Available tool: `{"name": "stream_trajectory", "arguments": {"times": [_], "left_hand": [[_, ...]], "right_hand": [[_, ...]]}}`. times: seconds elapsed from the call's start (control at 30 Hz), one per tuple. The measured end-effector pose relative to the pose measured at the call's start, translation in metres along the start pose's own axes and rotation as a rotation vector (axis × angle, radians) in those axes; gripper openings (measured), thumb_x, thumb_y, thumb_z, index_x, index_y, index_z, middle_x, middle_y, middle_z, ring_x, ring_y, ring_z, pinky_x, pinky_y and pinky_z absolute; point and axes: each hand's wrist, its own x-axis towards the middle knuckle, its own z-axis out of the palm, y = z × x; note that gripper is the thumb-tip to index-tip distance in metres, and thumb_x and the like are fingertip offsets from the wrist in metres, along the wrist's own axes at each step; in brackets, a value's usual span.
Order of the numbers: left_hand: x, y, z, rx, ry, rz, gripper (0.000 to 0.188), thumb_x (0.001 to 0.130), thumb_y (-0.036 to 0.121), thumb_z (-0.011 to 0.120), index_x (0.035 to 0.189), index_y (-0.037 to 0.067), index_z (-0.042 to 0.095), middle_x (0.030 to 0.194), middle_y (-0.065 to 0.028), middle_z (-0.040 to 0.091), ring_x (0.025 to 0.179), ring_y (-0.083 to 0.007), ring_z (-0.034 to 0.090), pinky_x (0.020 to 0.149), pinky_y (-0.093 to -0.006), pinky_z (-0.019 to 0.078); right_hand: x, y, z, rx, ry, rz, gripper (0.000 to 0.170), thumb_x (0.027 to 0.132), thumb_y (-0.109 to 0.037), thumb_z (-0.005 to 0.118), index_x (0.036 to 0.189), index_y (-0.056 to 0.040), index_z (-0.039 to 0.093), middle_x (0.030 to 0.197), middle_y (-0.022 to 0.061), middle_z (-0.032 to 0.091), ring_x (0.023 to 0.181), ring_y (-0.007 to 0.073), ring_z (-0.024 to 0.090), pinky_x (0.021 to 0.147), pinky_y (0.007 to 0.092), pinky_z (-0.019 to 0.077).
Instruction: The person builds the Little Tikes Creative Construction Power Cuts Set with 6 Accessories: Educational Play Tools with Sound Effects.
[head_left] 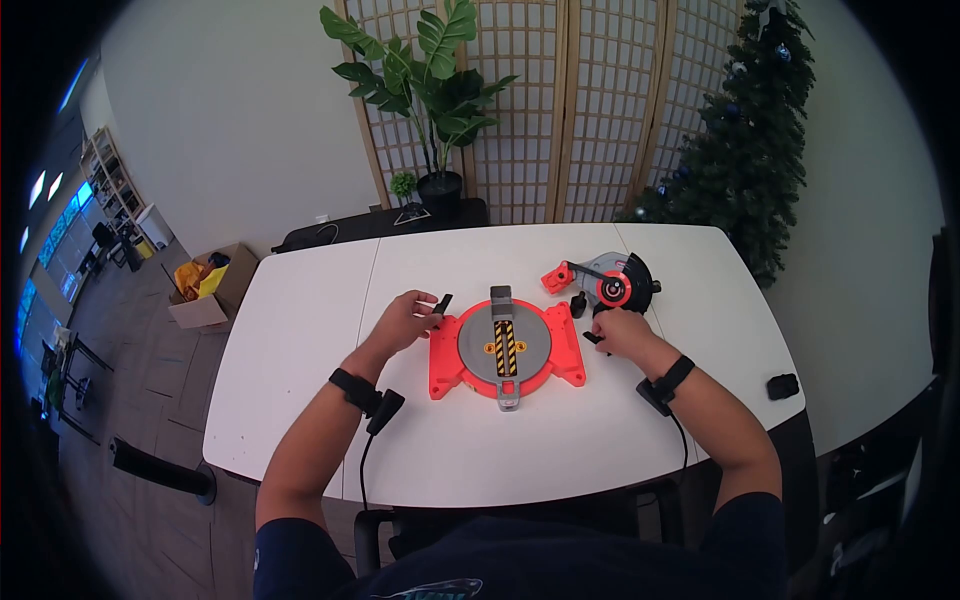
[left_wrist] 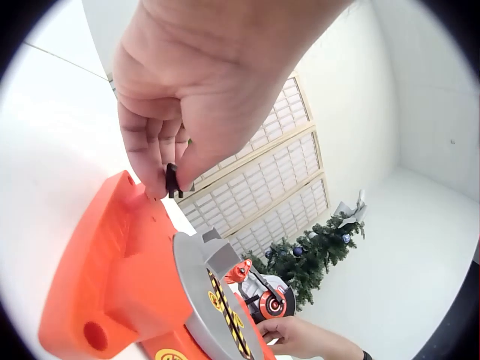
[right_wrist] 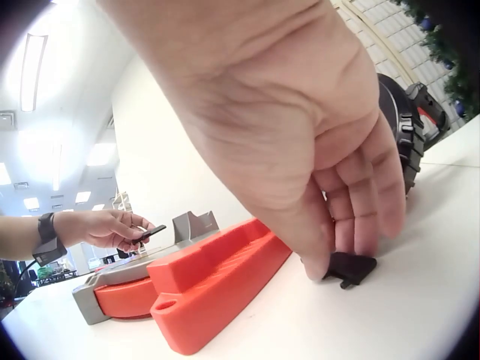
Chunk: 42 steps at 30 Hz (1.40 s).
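My left hand [head_left: 407,320] pinches a small flat black plastic piece [head_left: 443,303] between thumb and fingers, over the back left corner of an orange-red toy base [head_left: 442,370]. The base bears a grey round plate [head_left: 475,345] with a yellow-and-black striped strip [head_left: 505,348]. To the right of the base, my right hand [head_left: 622,333] pinches another small black piece [right_wrist: 351,267] by one end, low over the white table. Right behind that hand lies a toy circular saw [head_left: 607,266] in grey, black and orange-red, its front partly hidden by the fingers.
A small black part [head_left: 579,304] lies between the base and the saw. On the white table [head_left: 300,400], a black object [head_left: 783,386] sits at the right edge. A potted plant [head_left: 438,185] and a decorated tree [head_left: 750,150] stand beyond the table; a cardboard box [head_left: 232,285] is at left.
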Motion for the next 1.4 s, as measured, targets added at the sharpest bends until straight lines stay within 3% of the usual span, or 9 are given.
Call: {"name": "stream_trajectory", "arguments": {"times": [0.37, 0.47, 0.57, 0.83, 0.97, 1.03, 1.17, 1.23, 1.4], "left_hand": [[0.018, -0.045, -0.027, 0.105, 0.080, -0.049, 0.021, 0.091, 0.017, 0.068, 0.105, 0.001, 0.068, 0.084, -0.0042, 0.070, 0.070, -0.0118, 0.065, 0.061, -0.0266, 0.0520], [0.018, -0.053, -0.030, 0.242, 0.067, -0.124, 0.019, 0.089, 0.018, 0.070, 0.101, 0.002, 0.070, 0.082, -0.0039, 0.070, 0.066, -0.0116, 0.062, 0.059, -0.0275, 0.0502], [0.018, -0.057, -0.030, 0.299, 0.005, -0.164, 0.020, 0.087, 0.018, 0.072, 0.101, 0.003, 0.071, 0.084, -0.0042, 0.071, 0.067, -0.0118, 0.063, 0.060, -0.0280, 0.0508], [0.011, -0.044, -0.024, 0.680, 0.128, -0.027, 0.030, 0.086, 0.026, 0.075, 0.108, 0.007, 0.068, 0.100, -0.0079, 0.072, 0.088, -0.0197, 0.069, 0.078, -0.0335, 0.0543], [0.003, -0.015, -0.009, 0.499, 0.108, 0.084, 0.036, 0.086, 0.031, 0.076, 0.112, 0.008, 0.065, 0.110, -0.0106, 0.069, 0.096, -0.0226, 0.068, 0.081, -0.0362, 0.0541], [-0.009, 0.007, 0.000, 0.404, -0.049, 0.158, 0.053, 0.084, 0.037, 0.078, 0.123, 0.007, 0.061, 0.121, -0.0132, 0.065, 0.109, -0.0282, 0.064, 0.092, -0.0385, 0.0518], [-0.029, 0.031, 0.018, 0.488, -0.202, 0.169, 0.080, 0.075, 0.045, 0.084, 0.138, 0.008, 0.050, 0.140, -0.0164, 0.053, 0.133, -0.0341, 0.049, 0.107, -0.0429, 0.0443], [-0.031, 0.035, 0.024, 0.628, -0.322, 0.175, 0.107, 0.063, 0.049, 0.090, 0.147, 0.009, 0.038, 0.151, -0.0172, 0.040, 0.145, -0.0381, 0.030, 0.118, -0.0478, 0.0325], [-0.033, 0.034, 0.034, 0.733, -0.288, 0.237, 0.121, 0.054, 0.052, 0.093, 0.149, 0.008, 0.034, 0.153, -0.0176, 0.036, 0.146, -0.0444, 0.023, 0.120, -0.0523, 0.0278]], "right_hand": [[-0.002, 0.001, -0.012, 0.139, -0.046, 0.048, 0.026, 0.069, -0.024, 0.084, 0.088, -0.0099, 0.074, 0.087, 0.0089, 0.073, 0.083, 0.0260, 0.071, 0.073, 0.0379, 0.0553], [0.003, 0.001, -0.022, 0.271, -0.048, 0.027, 0.025, 0.078, -0.021, 0.081, 0.095, -0.0056, 0.073, 0.085, 0.0085, 0.073, 0.082, 0.0205, 0.072, 0.067, 0.0345, 0.0566], [0.002, -0.006, -0.031, 0.715, -0.172, 0.091, 0.023, 0.088, -0.015, 0.073, 0.105, 0.0012, 0.069, 0.087, 0.0084, 0.072, 0.082, 0.0152, 0.071, 0.063, 0.0307, 0.0591], [0.002, -0.023, -0.032, 1.001, -0.212, 0.064, 0.021, 0.100, -0.010, 0.051, 0.117, 0.0018, 0.055, 0.090, 0.0048, 0.062, 0.086, 0.0135, 0.066, 0.068, 0.0309, 0.0599], [0.008, -0.026, -0.024, 0.929, -0.169, 0.076, 0.017, 0.101, -0.011, 0.044, 0.113, -0.0022, 0.052, 0.087, 0.0027, 0.057, 0.082, 0.0122, 0.061, 0.067, 0.0291, 0.0541], [0.013, -0.027, -0.018, 0.730, -0.096, -0.043, 0.023, 0.100, -0.013, 0.044, 0.118, -0.0002, 0.052, 0.092, 0.0097, 0.063, 0.089, 0.0186, 0.065, 0.079, 0.0323, 0.0503], [0.013, -0.036, -0.011, 0.713, -0.003, -0.152, 0.023, 0.101, -0.014, 0.044, 0.118, 0.0007, 0.050, 0.094, 0.0110, 0.064, 0.090, 0.0196, 0.064, 0.083, 0.0329, 0.0503], [0.010, -0.041, -0.015, 0.764, -0.014, -0.185, 0.018, 0.103, -0.014, 0.042, 0.114, -0.0012, 0.050, 0.094, 0.0046, 0.059, 0.077, 0.0109, 0.058, 0.067, 0.0283, 0.0508], [0.013, -0.039, -0.008, 0.704, -0.020, -0.147, 0.018, 0.101, -0.011, 0.047, 0.115, 0.0001, 0.051, 0.097, 0.0090, 0.063, 0.083, 0.0158, 0.063, 0.072, 0.0311, 0.0524]]}}
